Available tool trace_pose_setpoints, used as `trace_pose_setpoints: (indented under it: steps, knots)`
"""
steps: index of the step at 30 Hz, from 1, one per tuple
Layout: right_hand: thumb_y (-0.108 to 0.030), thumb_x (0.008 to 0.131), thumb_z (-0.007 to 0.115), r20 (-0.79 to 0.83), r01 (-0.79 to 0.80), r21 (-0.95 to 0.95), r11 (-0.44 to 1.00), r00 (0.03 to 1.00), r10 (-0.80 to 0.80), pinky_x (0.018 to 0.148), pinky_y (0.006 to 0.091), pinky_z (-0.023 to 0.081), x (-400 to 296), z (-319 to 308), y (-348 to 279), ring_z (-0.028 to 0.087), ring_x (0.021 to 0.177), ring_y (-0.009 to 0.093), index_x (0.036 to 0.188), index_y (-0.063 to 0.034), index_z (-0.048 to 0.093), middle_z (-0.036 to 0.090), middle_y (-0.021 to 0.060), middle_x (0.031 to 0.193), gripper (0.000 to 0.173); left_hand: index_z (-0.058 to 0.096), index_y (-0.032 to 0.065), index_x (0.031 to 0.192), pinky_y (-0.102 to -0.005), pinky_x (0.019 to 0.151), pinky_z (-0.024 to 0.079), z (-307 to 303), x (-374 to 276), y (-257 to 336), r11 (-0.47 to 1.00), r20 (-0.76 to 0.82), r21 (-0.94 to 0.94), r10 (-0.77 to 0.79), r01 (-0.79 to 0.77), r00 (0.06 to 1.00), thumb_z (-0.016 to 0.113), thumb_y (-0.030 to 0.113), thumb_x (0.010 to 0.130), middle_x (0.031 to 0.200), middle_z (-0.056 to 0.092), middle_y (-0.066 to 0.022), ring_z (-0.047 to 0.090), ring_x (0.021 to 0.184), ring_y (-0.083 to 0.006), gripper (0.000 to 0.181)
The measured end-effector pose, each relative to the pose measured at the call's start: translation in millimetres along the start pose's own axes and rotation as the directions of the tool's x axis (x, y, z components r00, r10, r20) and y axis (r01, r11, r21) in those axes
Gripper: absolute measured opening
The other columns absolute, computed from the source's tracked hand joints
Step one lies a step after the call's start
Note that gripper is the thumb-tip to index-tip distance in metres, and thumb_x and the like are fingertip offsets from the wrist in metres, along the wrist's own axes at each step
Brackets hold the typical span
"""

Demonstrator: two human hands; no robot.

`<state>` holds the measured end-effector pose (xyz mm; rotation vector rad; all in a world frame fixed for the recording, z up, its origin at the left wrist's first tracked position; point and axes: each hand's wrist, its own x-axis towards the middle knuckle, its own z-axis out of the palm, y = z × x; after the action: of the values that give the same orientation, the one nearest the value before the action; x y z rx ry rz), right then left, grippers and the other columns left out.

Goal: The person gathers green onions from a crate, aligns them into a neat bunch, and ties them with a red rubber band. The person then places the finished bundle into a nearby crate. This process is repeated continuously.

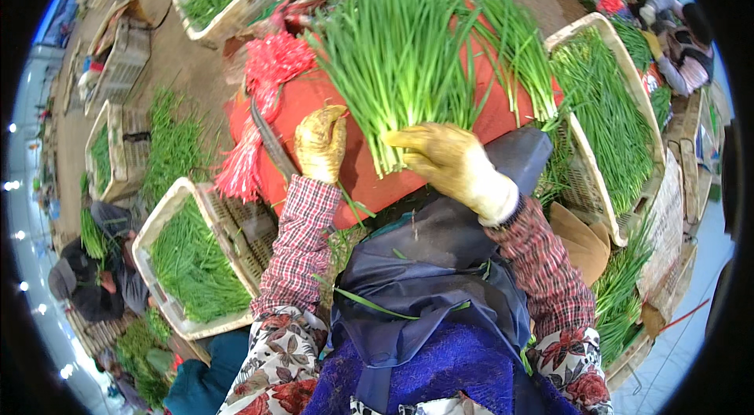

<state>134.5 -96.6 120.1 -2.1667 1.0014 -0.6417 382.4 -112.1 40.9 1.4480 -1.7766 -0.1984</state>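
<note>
A large bunch of green garlic chives (406, 56) lies fanned out on a red covered surface (365, 191). My right hand (456, 164), in a yellow-coated glove and slightly blurred, rests at the pale stem ends; whether it grips them cannot be told. Left of the bunch, my left hand (321, 144) in a similar glove is curled, and what may be inside it is hidden. Beside it lie a dark, narrow, blade-like thing (271, 138) and a bundle of pink plastic ties (259, 114). A smaller bunch of chives (518, 44) lies at the right of the red surface.
Plastic crates of greens stand at the left (182, 329), upper left (203, 35) and right (660, 162). Loose greens (174, 147) lie on the floor. One person (683, 50) is at the upper right, another (94, 279) at the lower left, near more crates.
</note>
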Motion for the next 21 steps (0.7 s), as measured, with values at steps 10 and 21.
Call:
trace_pose_setpoints:
  steps: [10,21]
  knots:
    - [-0.016,0.087,0.05,-0.422,-0.585,-0.493,0.644,0.808,0.411,0.069,0.047,0.053,-36.0,-28.2,186.6,0.067,0.081,0.037,0.099,-0.0089,0.065,0.068,0.0169,0.087,0.02,0.064,0.004,0.093,-0.0263,0.07,0.049,12.6,9.1,-12.1,0.919,0.183,-0.164,-0.328,0.358,0.927,0.063,0.008,0.088,0.084,0.066,-0.0066,0.062,0.075,-0.0118,0.006]
    - [-0.022,0.086,0.054,-0.118,-0.332,-0.637,0.696,0.934,0.337,0.065,0.0479,0.051,-22.7,-46.9,213.8,0.065,0.075,0.038,0.084,-0.01,0.064,0.066,0.0176,0.078,0.015,0.056,0.0055,0.093,-0.0225,0.064,0.048,24.8,-19.7,-21.9,0.404,0.354,-0.557,-0.675,0.726,0.647,0.054,0.008,0.094,0.089,0.068,-0.0077,0.062,0.072,-0.0102,0.004]
